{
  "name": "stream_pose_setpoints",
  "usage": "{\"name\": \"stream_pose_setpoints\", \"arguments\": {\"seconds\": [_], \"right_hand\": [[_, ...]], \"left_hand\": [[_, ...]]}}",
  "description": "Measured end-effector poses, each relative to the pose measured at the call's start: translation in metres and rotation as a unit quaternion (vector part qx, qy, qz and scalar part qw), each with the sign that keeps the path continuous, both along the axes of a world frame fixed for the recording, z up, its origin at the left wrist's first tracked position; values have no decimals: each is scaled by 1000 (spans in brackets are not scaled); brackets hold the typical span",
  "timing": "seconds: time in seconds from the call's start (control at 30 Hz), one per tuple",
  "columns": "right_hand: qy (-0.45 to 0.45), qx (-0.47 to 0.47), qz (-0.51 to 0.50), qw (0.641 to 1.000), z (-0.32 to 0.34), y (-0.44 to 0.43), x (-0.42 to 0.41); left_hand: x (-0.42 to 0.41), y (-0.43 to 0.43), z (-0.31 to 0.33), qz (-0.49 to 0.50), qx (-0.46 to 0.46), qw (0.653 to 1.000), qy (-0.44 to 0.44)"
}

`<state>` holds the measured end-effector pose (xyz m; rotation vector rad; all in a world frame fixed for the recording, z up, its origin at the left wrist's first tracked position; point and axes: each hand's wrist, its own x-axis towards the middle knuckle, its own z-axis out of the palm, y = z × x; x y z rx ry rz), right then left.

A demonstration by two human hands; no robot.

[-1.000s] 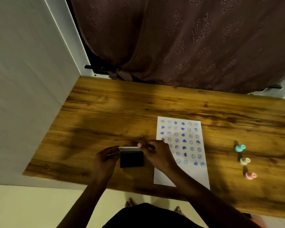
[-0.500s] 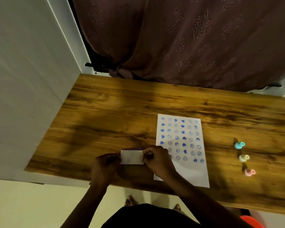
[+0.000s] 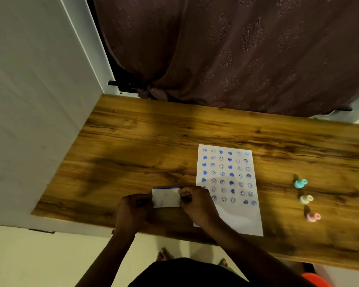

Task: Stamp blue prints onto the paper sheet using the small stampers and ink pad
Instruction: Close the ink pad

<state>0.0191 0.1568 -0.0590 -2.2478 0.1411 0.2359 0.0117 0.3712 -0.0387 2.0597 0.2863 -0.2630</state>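
The ink pad (image 3: 166,196) lies near the table's front edge with its white lid down over it; a thin purple strip shows along its far side. My left hand (image 3: 134,210) grips its left end and my right hand (image 3: 197,204) pinches its right end. Right of it lies the white paper sheet (image 3: 236,216), covered in rows of blue smiley and heart prints. My right wrist covers the sheet's lower left corner. Three small stampers stand in a column at the right: a teal stamper (image 3: 300,183), a cream stamper (image 3: 306,199) and a pink stamper (image 3: 313,217).
The wooden table (image 3: 145,141) meets a white wall on the left. A dark patterned curtain (image 3: 236,48) hangs behind the far edge. My bare feet (image 3: 164,253) show on the pale floor below the front edge, and something orange (image 3: 315,280) sits at the bottom right.
One second ago the ink pad was open, its dark pad showing under the raised lid. My hands have folded the lid down over it, and both still hold the case.
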Motion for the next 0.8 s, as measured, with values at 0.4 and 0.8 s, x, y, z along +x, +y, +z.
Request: {"name": "stream_pose_setpoints", "arguments": {"seconds": [0.4, 0.8], "right_hand": [[17, 10, -39, 999, 2, 0, 3], [-20, 41, -98, 994, 19, -20, 7]], "left_hand": [[-2, -3, -6, 17, 45, 999, 2], [10, -25, 20, -16, 8, 999, -36]]}}
